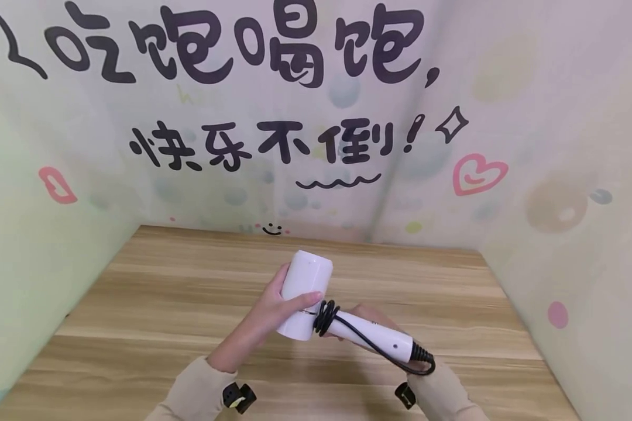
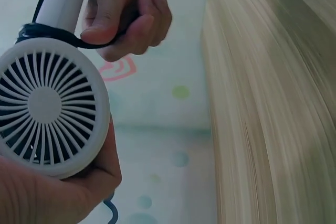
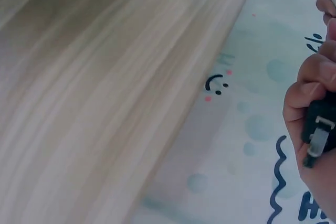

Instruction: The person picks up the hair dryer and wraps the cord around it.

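A white hair dryer (image 1: pixel 309 273) is held above the table, its barrel tilted and its handle slanting to the lower right. My left hand (image 1: pixel 275 305) grips the barrel, thumb across its near side. In the left wrist view the slatted round grille (image 2: pixel 44 106) faces the camera. Several turns of black cord (image 1: pixel 326 317) wrap the top of the handle, and a length runs along it to the handle's end. My right hand (image 1: pixel 367 311), partly hidden behind the handle, has its fingers curled round a black plug (image 3: pixel 321 124) with metal prongs, its thumb against the cord.
Beneath the hands lies a wood-grain table (image 1: pixel 189 275). Printed walls (image 1: pixel 316 204) stand along its back and both sides, with black lettering and coloured shapes. Each sleeve has a dark band (image 1: pixel 239 397) at the wrist.
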`<state>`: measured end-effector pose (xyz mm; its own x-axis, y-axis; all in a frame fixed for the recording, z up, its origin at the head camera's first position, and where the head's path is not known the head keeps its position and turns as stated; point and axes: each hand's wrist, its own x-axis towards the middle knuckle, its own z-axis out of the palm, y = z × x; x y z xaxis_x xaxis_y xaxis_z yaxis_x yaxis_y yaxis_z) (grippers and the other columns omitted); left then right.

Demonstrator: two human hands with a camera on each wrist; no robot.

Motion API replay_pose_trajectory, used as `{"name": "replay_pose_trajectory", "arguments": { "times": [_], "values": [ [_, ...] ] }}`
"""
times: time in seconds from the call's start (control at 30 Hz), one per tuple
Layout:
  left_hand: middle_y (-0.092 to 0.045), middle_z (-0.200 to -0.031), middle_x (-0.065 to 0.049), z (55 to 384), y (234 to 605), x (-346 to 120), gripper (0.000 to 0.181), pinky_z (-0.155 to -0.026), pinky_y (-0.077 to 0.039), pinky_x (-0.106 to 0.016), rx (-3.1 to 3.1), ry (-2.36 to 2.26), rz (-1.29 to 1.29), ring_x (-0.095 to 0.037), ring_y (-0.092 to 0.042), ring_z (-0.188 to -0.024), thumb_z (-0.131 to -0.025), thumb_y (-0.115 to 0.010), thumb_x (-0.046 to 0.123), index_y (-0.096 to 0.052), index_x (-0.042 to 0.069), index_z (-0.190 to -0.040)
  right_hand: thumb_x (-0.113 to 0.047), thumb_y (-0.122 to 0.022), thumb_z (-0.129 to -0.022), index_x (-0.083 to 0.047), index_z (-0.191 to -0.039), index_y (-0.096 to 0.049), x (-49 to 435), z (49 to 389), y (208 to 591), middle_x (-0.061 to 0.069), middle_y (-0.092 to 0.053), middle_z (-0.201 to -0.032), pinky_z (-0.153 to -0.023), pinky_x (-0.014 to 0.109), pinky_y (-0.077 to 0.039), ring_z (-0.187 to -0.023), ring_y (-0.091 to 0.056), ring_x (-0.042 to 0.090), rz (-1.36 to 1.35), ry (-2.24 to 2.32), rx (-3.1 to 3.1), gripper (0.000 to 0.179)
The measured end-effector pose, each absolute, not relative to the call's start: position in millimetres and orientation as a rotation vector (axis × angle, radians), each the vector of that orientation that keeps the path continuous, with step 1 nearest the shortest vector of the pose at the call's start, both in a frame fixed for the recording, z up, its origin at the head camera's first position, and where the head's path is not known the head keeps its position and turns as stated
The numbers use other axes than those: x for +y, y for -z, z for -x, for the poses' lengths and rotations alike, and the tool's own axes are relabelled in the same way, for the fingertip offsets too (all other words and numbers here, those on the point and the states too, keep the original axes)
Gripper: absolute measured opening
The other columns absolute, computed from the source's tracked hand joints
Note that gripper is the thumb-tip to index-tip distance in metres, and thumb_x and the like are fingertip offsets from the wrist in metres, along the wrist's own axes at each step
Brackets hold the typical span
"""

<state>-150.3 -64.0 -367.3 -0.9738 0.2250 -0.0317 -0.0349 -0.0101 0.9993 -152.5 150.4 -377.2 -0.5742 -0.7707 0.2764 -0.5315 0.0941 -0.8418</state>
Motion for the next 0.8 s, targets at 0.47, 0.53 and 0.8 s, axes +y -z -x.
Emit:
{"name": "replay_pose_trajectory", "arguments": {
  "times": [0.47,0.53,0.8],
  "values": [
    [-0.056,-0.103,-0.018,151.6,368.2,-68.2,0.078,-0.062,-0.055,-0.034,2.145,-1.814,-0.576,-0.021,-0.059,-0.084,-0.077,-0.075,0.026,-0.032,0.015,-0.141,-0.023,-0.071,-0.081,-0.017,-0.080,-0.065,165.8,166.5,374.0,-0.010,-0.064,-0.074,-0.060,0.019,-0.048,-0.066,-0.051,-0.003,1.083,1.076,2.720,0.009],
    [-0.056,-0.104,-0.017,151.5,369.8,-66.9,0.079,-0.063,-0.054,-0.033,2.173,-1.789,-0.583,-0.021,-0.059,-0.084,-0.077,-0.076,0.027,-0.032,0.015,-0.141,-0.023,-0.072,-0.081,-0.015,-0.084,-0.064,164.6,164.8,371.7,-0.009,-0.064,-0.077,-0.063,0.020,-0.049,-0.069,-0.053,-0.002,1.037,1.106,2.732,0.011],
    [-0.056,-0.105,-0.018,152.2,378.8,-64.1,0.075,-0.060,-0.054,-0.033,2.231,-1.766,-0.417,-0.021,-0.060,-0.080,-0.077,-0.074,0.031,-0.034,0.008,-0.137,-0.015,-0.069,-0.083,-0.010,-0.093,-0.060,160.6,157.4,362.2,-0.003,-0.063,-0.083,-0.062,0.020,-0.049,-0.070,-0.053,0.001,0.977,1.153,2.745,0.014]
  ]
}}
